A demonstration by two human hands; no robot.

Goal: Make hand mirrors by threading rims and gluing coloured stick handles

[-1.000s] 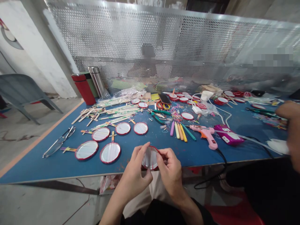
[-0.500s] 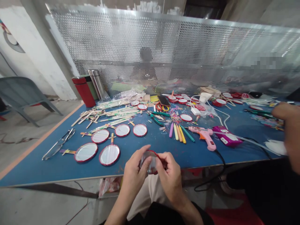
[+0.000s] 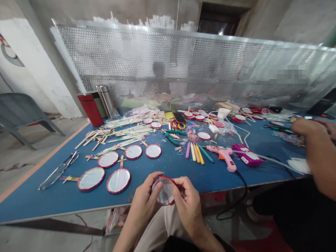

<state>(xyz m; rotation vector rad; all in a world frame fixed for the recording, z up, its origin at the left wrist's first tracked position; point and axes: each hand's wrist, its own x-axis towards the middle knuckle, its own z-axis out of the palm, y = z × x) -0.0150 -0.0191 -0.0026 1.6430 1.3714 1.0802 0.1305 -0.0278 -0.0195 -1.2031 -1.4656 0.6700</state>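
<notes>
"Where do we find the red-rimmed disc [image 3: 166, 193]?"

"We record it between the left hand [image 3: 145, 196], gripping its left edge, and the right hand [image 3: 187, 199], pinching its right. Round, no long axis; neither hand nearer."

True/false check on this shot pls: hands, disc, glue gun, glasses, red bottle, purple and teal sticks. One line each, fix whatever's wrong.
1. The left hand and right hand both hold a red-rimmed disc. True.
2. The glue gun is green. False: the glue gun is mainly pink.
3. The glasses lie to the left of the held disc. True.
4. The red bottle lies flat on its side. False: the red bottle stands on its base.
5. The teal stick is nearer the glue gun than the purple stick. True.
</notes>
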